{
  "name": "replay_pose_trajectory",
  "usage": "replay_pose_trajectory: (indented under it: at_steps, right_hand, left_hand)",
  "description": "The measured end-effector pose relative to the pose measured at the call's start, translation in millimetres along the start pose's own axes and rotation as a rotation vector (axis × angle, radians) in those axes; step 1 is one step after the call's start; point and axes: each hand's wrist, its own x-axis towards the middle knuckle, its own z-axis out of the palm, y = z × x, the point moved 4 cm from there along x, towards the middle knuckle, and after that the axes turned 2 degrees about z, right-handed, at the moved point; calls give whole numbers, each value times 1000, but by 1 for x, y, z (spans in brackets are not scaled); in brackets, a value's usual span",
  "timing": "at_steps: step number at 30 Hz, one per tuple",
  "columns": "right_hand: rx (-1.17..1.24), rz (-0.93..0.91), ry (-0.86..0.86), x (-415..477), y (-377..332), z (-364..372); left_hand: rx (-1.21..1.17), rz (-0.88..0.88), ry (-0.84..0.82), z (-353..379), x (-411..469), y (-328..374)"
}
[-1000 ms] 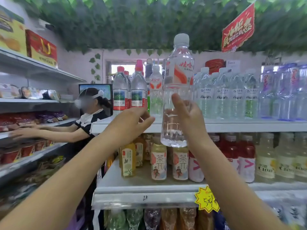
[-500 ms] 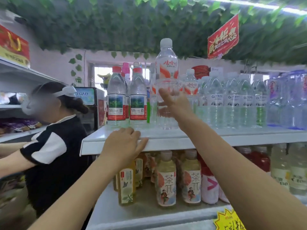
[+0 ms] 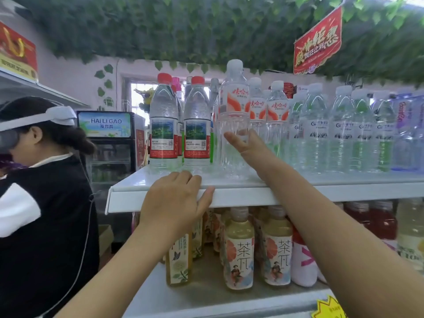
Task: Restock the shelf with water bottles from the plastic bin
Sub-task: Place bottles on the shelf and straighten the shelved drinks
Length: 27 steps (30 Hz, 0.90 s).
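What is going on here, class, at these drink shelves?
A person is restocking the top shelf. Their right hand grips a white-capped water bottle, which stands upright near the shelf's front, beside two red-capped bottles. Their left hand rests open on the shelf's front edge. At the left, another person in a black and white top stands nearby.

I see a shop aisle: leafy green vines (image 3: 206, 26) covering the ceiling, a red hanging sign (image 3: 317, 42), a pale wall (image 3: 75, 74) with a bright window (image 3: 135, 89), and a lit drinks fridge (image 3: 110, 134).
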Motion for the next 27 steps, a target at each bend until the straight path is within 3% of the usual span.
replay_pose_trajectory:
  at_steps: [10, 27]
  right_hand:
    - [-82, -1, 16, 11, 7, -5]
    - [-183, 26, 95, 7, 0, 2]
  left_hand:
    - [2, -6, 60, 0, -1, 0]
    - [5, -33, 27, -1, -1, 2]
